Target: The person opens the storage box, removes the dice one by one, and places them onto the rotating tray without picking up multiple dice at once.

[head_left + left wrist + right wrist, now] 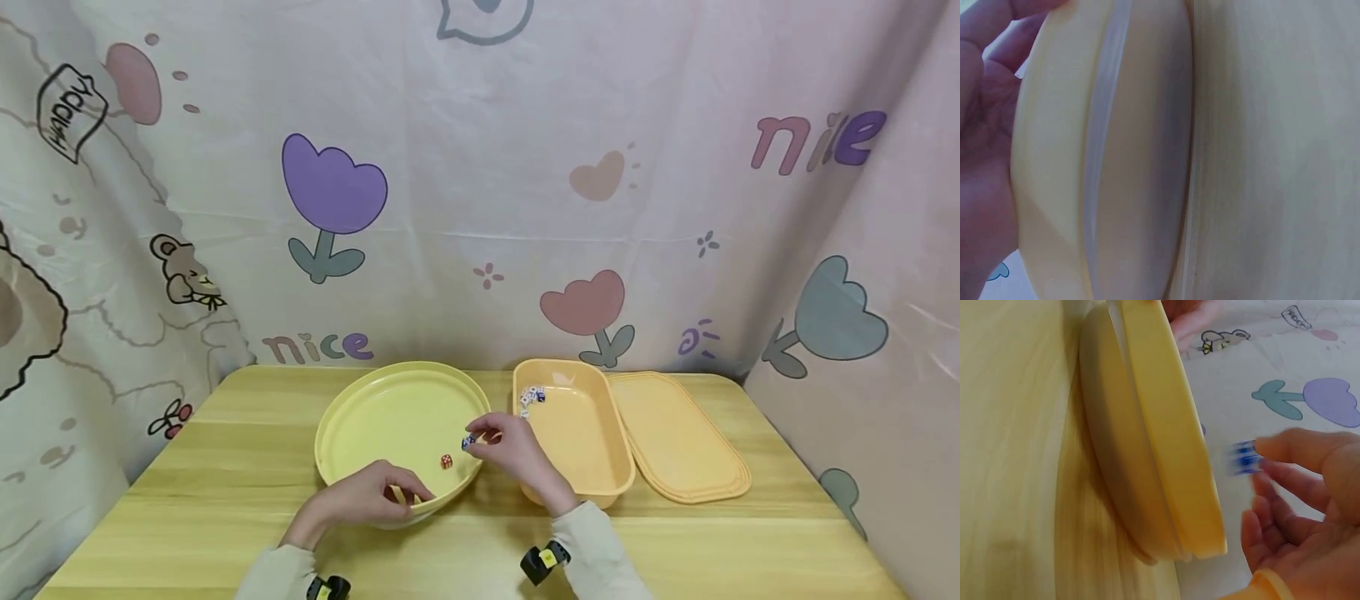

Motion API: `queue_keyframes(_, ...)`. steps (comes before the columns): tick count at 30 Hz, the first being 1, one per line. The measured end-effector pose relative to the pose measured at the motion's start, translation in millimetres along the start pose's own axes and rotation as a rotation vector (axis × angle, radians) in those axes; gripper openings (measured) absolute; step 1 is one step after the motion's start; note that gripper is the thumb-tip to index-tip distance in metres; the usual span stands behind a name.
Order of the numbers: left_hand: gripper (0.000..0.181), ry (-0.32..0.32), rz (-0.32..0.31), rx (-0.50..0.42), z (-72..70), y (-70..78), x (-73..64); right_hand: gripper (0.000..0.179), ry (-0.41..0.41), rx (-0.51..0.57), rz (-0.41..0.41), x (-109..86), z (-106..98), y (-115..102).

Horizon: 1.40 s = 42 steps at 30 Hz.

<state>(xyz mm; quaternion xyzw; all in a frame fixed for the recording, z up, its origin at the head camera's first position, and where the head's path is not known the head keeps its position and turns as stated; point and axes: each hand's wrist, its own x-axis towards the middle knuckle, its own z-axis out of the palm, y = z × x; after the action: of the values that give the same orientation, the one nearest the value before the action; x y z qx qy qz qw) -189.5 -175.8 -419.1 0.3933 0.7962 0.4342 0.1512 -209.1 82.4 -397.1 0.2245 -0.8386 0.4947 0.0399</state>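
Between thumb and fingertips my right hand [513, 454] pinches a small blue die [468, 442] with white marks, held over the right rim of a round yellow basin [390, 408]. The same die [1245, 457] looks blurred in the right wrist view. A red die [446, 461] lies inside the basin, near its right side. My left hand [371, 493] grips the basin's near rim, fingers bent over the edge; its fingertips are partly hidden. In the left wrist view the palm [988, 181] shows behind the basin's wall [1054, 137].
Right of the basin stands an orange rectangular box [577, 425] with several white and blue dice [531, 395] in its far left corner. Its flat lid [682, 437] lies against the box's right side. A printed curtain [450, 167] hangs behind the wooden table [187, 483].
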Motion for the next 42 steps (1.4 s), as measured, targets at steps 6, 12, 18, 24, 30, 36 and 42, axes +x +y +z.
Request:
queue_keyframes(6, 0.029, 0.005, -0.013, 0.009, -0.9, 0.1, 0.8, 0.021, -0.020, -0.033, -0.013, -0.4, -2.6, 1.9)
queue_keyframes(12, 0.029, 0.006, -0.025, -0.013, -1.5, 1.9, 0.2, 0.019, -0.019, -0.027, 0.004, -0.7, -2.9, 3.1)
queue_keyframes(18, 0.029, 0.015, -0.030, 0.003, -1.3, 0.9, -2.0, 0.020, -0.018, -0.035, 0.000, 3.2, -3.6, 3.9)
queue_keyframes(24, 0.030, 0.015, -0.055, 0.008, -0.9, 2.6, -0.1, 0.020, -0.005, -0.016, 0.035, 5.4, -20.1, 1.5)
queue_keyframes(30, 0.029, 0.020, -0.061, -0.010, -0.3, 3.6, -0.5, 0.021, 0.009, -0.099, 0.028, 19.4, -51.1, 3.0)
queue_keyframes(36, 0.027, 0.016, -0.036, -0.047, 0.3, 3.6, -0.5, 0.021, 0.057, -0.125, 0.100, 43.5, -87.2, 14.3)
queue_keyframes(42, 0.028, 0.014, -0.043, -0.032, -0.1, 2.4, -0.4, 0.022, 0.036, -0.067, 0.170, 58.4, -101.3, 41.0)
